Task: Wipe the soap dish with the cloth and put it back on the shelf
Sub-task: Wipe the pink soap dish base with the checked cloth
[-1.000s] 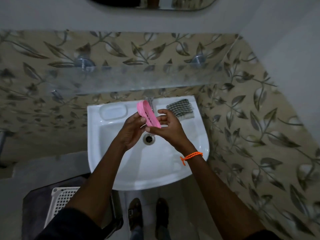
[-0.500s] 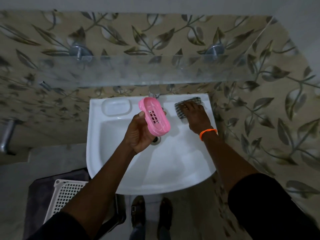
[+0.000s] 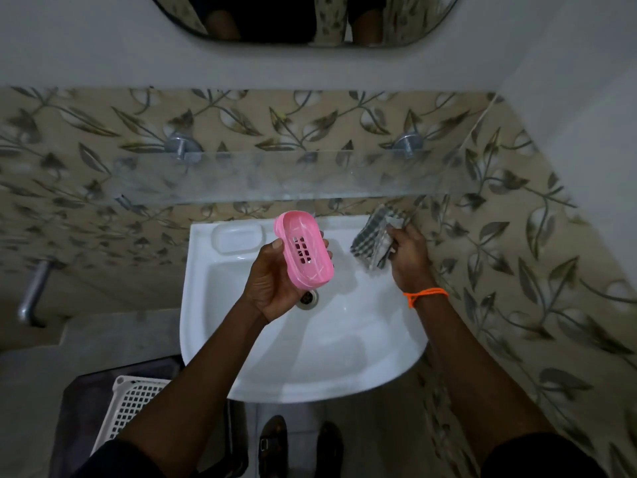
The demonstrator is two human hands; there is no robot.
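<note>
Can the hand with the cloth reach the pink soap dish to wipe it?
Probably yes. The right hand holds the cloth beside the soap dish, which the left hand holds up over the sink, open side up. Nothing lies between them.

I can read no text, label, brand, number or sign anywhere from here. The pink soap dish (image 3: 303,251) shows only its slotted drain holes, and the checked cloth (image 3: 375,239) only its woven pattern. The white sink (image 3: 344,357) carries no maker's mark that I can make out, and the wall tiles (image 3: 310,122) bear a leaf print, not lettering.
</note>
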